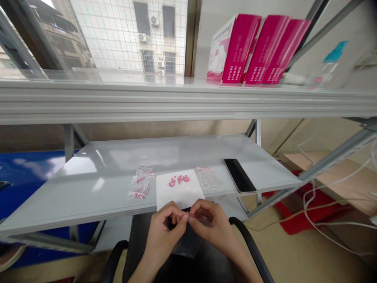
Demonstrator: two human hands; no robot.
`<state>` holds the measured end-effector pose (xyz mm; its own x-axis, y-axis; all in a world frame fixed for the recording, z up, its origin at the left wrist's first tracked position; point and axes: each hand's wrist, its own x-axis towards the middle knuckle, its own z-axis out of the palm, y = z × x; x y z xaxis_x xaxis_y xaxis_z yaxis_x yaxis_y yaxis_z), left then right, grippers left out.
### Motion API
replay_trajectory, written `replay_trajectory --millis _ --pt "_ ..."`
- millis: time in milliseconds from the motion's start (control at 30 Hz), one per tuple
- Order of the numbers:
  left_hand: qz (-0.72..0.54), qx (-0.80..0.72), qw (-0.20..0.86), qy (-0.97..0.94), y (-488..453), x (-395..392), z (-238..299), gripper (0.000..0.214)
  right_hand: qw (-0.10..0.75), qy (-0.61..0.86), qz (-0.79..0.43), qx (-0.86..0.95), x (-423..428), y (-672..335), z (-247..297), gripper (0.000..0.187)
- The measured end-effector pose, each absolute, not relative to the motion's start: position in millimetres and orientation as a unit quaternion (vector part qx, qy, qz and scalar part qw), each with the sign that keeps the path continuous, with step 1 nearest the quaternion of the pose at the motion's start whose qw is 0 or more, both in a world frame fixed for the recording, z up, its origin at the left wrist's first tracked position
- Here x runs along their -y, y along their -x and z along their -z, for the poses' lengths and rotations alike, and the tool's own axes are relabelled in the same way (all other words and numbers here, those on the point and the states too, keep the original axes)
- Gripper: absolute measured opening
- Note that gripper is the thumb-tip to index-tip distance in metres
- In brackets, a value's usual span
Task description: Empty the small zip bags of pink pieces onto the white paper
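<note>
Dark plastic bag (187, 245) is held low, under the left hand (161, 236) and right hand (213, 224). Their fingers are pinched shut on something too small to see, just in front of the white paper (179, 188). Pink beads (178, 180) are laid on the paper. Clear bags (141, 182) are set beside it, a phone (239, 175) past it, and pink boxes (256, 49) on a shelf (188, 102) above it.

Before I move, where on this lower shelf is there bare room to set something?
Bare shelf lies behind the white paper and black phone, and left of the left plastic bag. It is crowded at the front middle, around the paper, the right plastic bag, and your left hand and right hand.
</note>
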<state>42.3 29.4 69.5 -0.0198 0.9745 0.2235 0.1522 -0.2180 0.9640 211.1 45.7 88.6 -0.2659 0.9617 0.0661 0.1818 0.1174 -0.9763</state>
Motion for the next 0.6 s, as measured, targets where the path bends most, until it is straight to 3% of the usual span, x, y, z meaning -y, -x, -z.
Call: replay_trajectory --millis 600 --pt "-0.523 -0.509 0.429 -0.533 -48.3 -34.2 -61.3 0.029 0.403 0.484 -0.448 0.635 -55.8 -228.4 -81.9 0.01"
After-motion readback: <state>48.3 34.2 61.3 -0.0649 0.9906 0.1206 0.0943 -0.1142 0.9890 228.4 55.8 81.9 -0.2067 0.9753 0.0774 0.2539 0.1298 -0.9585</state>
